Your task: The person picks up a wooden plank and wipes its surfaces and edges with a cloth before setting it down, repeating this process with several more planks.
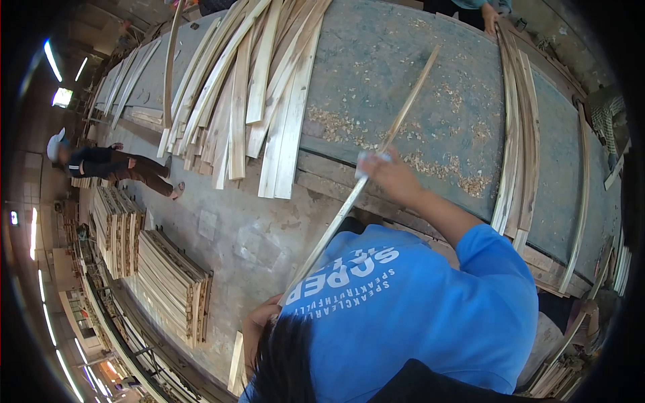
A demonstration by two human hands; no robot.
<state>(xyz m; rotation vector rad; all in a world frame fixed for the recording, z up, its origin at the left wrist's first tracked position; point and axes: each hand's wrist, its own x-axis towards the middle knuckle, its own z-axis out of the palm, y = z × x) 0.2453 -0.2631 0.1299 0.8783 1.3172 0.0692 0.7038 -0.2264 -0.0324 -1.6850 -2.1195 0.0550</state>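
Far on the left, a person in dark clothes (111, 164) with a white cap stands on the floor (242, 228). Near that person, stacks of wood strips (171, 285) sit on the floor. Above them, a big pile of flat strips (248, 87) lies on the grey counter (376, 67), and some ends stick out over its edge. Next comes the left hand (259, 324), low down by the blue shirt (416, 309). It is at the bottom end of a long thin stick (336, 221). Hair and shirt hide part of it, so I cannot tell if its grip is closed. The stick slants up and to the right, out over the counter. The right hand (390, 176) is near the middle of the stick. Its grip is pressed tight around a white pad (368, 160), and the pad is wrapped on the stick. Little wood shavings (430, 164) lie on the counter just beside this hand. Further right, long bent strips (517, 134) lie on the counter. At the top right, another person's hand (490, 17) touches their far end.
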